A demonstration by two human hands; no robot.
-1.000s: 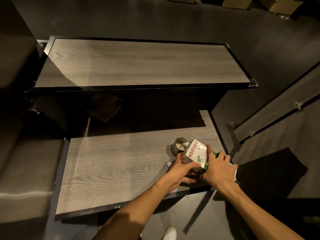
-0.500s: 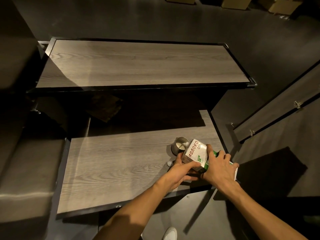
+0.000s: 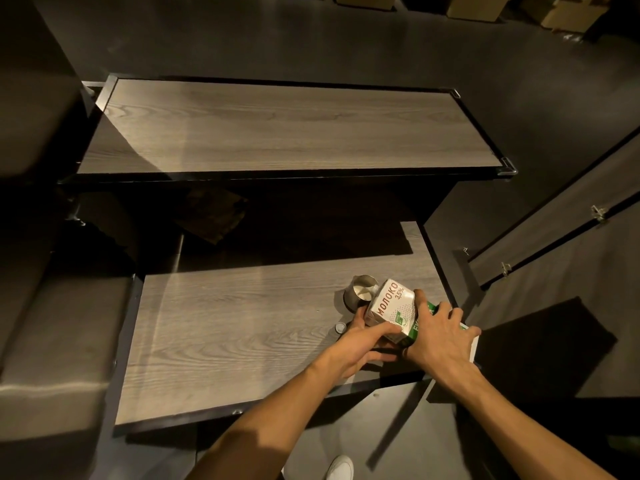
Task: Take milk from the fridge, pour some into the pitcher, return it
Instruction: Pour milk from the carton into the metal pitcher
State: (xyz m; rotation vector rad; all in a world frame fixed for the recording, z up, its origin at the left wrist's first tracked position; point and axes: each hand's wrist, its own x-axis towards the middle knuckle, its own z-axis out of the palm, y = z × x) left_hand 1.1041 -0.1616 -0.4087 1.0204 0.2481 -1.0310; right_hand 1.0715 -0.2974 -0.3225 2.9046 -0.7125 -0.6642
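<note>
The head camera looks steeply down, from close above, at the near counter (image 3: 225,341).

The white and green cardboard milk carton (image 3: 391,306), tipped between the fingers of the left hand (image 3: 360,344) and right hand (image 3: 440,337), has barely moved. Only the camera's view has crept slightly.

Dim rm, dark floor (image 3: 311,36), two wood-grain counters (image 3: 277,129), boxes at back (image 3: 471,5)

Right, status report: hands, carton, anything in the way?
Left hand and right hand grip carton. Carton tipped toward pitcher, milk inside. Cap lies loose nearby; nothing blocking.
</note>
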